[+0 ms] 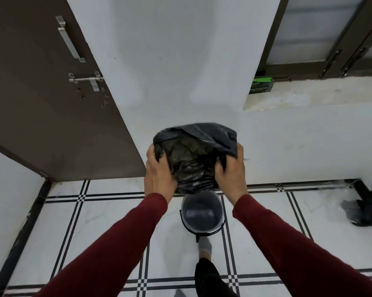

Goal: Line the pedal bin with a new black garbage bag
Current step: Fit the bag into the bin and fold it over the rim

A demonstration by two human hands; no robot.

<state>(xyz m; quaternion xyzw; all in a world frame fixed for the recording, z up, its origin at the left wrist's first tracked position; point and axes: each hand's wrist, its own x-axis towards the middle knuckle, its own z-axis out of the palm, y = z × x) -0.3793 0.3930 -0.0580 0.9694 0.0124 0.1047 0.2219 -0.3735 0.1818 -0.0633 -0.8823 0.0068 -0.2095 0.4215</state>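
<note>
A black garbage bag (194, 155) hangs in the air in front of me, its mouth spread wide towards me. My left hand (159, 174) grips its left edge and my right hand (231, 174) grips its right edge. Directly below the bag stands the small round pedal bin (202, 213) on the tiled floor, its lid up and its grey inside bare. My foot in a grey sock (204, 247) rests on the bin's pedal. The bag's lower end hides the bin's far rim.
A brown door (52, 103) stands open at the left. A green and black box (261, 85) sits on the window ledge at the right. A crumpled black bag (362, 213) lies on the floor by the right wall.
</note>
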